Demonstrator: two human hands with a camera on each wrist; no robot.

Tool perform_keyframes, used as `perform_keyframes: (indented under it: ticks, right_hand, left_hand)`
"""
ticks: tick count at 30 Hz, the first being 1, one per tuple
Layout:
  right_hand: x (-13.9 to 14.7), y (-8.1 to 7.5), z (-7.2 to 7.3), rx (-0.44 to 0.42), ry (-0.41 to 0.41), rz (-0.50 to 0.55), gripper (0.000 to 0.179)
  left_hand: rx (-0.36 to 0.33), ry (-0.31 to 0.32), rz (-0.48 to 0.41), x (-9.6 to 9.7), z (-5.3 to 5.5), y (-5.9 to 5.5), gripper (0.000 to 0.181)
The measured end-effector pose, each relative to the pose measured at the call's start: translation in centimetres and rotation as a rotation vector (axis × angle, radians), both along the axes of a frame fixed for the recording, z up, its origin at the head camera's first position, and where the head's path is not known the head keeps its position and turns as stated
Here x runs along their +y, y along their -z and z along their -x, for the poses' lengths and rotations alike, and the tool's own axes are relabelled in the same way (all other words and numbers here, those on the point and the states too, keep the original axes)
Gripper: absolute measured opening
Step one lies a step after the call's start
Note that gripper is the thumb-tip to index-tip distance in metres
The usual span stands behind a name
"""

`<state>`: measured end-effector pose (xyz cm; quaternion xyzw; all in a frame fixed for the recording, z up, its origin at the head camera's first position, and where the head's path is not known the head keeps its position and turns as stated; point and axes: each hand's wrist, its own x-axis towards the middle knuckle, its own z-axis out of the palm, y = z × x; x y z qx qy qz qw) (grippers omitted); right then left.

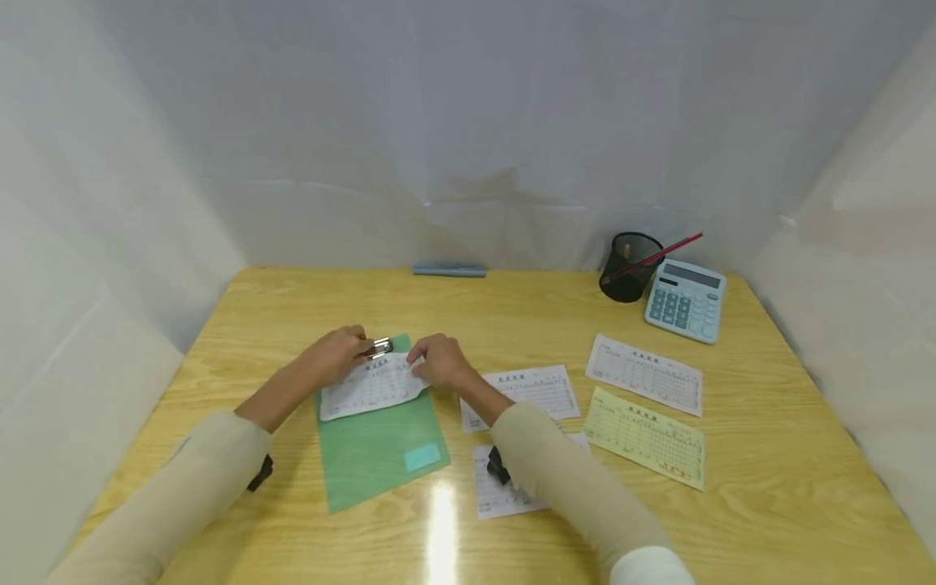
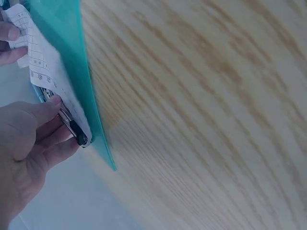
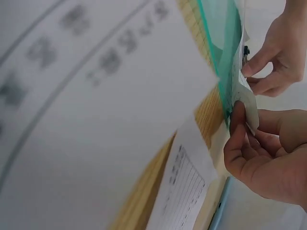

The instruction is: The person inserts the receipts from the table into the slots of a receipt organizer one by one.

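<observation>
A green clip folder (image 1: 376, 455) lies left of centre on the table, with a metal clip (image 1: 379, 348) at its far edge. My left hand (image 1: 336, 355) pinches this clip between thumb and fingers, seen closer in the left wrist view. Over the folder's upper part lies a white printed form (image 1: 366, 390), its far edge at the clip. With thumb and fingers, my right hand (image 1: 441, 363) grips the form's right corner. In the right wrist view the paper (image 3: 247, 103) bends upward between those fingers.
More white forms (image 1: 534, 390) lie right of the folder, partly under my right forearm. Farther right are another white form (image 1: 643, 375) and a yellow form (image 1: 645, 439). A black mesh pen cup (image 1: 623, 280) and a calculator (image 1: 686, 301) stand behind. A blue pen-like object (image 1: 449, 271) lies at the back edge.
</observation>
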<state>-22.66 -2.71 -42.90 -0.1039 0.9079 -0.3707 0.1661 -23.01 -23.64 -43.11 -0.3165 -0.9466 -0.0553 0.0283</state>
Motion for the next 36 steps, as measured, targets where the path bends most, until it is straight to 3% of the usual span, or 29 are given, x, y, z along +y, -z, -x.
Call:
perform_keyframes:
  ticks: [7,14,26,36]
  right_hand:
    - [-0.8,-0.3,-0.1,-0.009,0.013,-0.009,0.018]
    - [-1.3,-0.4,0.2,0.034,0.020,-0.043,0.018]
    - [-1.8,-0.3,0.7,0.057,-0.012,-0.063,0.015]
    - [-2.3,0.2,1.1,0.075,0.008,-0.060,0.018]
  left_hand:
    - [0.059,0.040,-0.008,0.3,-0.2,0.1,0.015]
    - [0.126,0.056,0.047,0.5,-0.4,0.0,0.016]
    - [0.074,0.028,0.023,0.2,-0.5,0.0,0.015]
    - [0.041,0.000,0.024,0.3,-0.4,0.0,0.015]
